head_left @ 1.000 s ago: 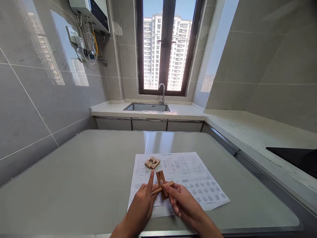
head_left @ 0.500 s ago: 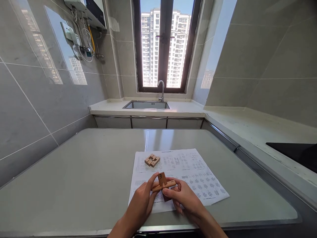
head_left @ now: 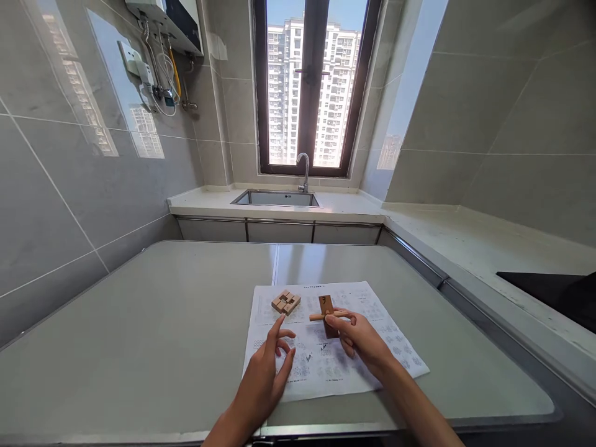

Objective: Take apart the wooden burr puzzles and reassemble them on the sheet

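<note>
Between the thumb and fingers of my right hand (head_left: 365, 340) are crossed wooden puzzle pieces (head_left: 327, 306); an upright flat one bears a black mark near its top, and another lies across it. My left hand (head_left: 267, 366) holds nothing, its fingers apart and curved over the sheet. Just beyond its fingertips, a flat square wooden block assembly (head_left: 285, 302) rests on the paper. Both hands are over the printed paper sheet (head_left: 344, 372), which carries small diagrams and two dark check marks.
The sheet lies on a pale table (head_left: 139, 335) with a metal front edge. Behind it are a counter (head_left: 200, 200), a sink (head_left: 279, 197) and a faucet (head_left: 303, 171) below a window. On the right counter sits a black flat object (head_left: 549, 288).
My left hand has let go of the crossed puzzle pieces and moved slightly left and down. My right hand has carried them right and away from me. The square assembly stays put.
</note>
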The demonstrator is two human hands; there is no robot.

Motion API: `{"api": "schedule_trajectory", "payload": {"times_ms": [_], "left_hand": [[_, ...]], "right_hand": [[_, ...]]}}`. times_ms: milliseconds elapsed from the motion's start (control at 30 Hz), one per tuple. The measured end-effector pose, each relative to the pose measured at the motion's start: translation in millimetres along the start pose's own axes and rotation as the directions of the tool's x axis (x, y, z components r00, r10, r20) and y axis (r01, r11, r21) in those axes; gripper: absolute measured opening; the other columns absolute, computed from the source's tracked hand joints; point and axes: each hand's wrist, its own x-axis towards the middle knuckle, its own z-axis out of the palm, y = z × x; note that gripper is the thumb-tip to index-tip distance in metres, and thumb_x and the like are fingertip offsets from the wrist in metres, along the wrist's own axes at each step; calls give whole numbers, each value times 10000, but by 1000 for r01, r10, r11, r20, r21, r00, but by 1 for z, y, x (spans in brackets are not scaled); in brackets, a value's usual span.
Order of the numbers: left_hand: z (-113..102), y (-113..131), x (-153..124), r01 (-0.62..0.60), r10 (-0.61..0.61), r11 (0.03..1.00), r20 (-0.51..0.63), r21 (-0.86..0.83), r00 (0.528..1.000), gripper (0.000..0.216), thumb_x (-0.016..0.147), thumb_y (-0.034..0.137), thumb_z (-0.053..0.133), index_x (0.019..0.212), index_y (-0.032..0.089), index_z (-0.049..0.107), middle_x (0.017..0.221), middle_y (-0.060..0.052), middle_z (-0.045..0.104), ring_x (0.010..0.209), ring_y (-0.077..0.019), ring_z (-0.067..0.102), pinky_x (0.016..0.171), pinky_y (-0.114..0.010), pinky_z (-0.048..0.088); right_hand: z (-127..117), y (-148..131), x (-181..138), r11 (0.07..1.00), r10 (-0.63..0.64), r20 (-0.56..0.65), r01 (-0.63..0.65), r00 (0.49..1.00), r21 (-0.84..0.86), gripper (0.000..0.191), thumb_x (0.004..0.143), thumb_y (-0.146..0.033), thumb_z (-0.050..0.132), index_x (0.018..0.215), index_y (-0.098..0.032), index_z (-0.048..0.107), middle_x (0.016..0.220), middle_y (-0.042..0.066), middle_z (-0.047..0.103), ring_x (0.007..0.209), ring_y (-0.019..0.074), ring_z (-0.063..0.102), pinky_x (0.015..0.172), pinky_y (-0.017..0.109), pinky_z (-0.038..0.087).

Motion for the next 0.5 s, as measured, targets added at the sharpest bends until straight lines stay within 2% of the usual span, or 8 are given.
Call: {"api": "schedule_trajectory", "payload": {"times_ms": [233, 333, 500], "left_hand": [[-2, 1, -1, 15, -14, 1000, 105, -9, 994, 394, 1040, 256, 477, 1432, 275, 454, 1194, -77, 715, 876, -186, 712, 866, -354, 611], [-5, 4, -1, 0, 1, 1000, 108, -14, 994, 316, 1033, 243, 489, 1345, 263, 542, 1140, -70, 735, 894, -202, 725, 854, -349, 611], [-9, 10, 1, -16, 18, 1000, 116, -23, 993, 213, 1018, 213, 505, 1178, 240, 642, 1062, -70, 759, 920, -226, 733, 859, -352, 606]], "right_hand": [[-52, 1, 29, 985, 34, -256, -76, 966, -155, 672, 709, -574, 865, 1162, -118, 669, 401, -96, 482, 374, 137, 442, 401, 247, 325], [-64, 5, 35, 975, 49, -341, -120, 939, -189, 666, 684, -557, 883, 1133, -113, 674, 396, -84, 495, 381, 151, 465, 406, 255, 343], [-75, 13, 39, 972, 56, -410, -143, 910, -186, 595, 682, -569, 875, 1028, -112, 713, 417, -49, 534, 409, 147, 483, 406, 249, 355]]}}
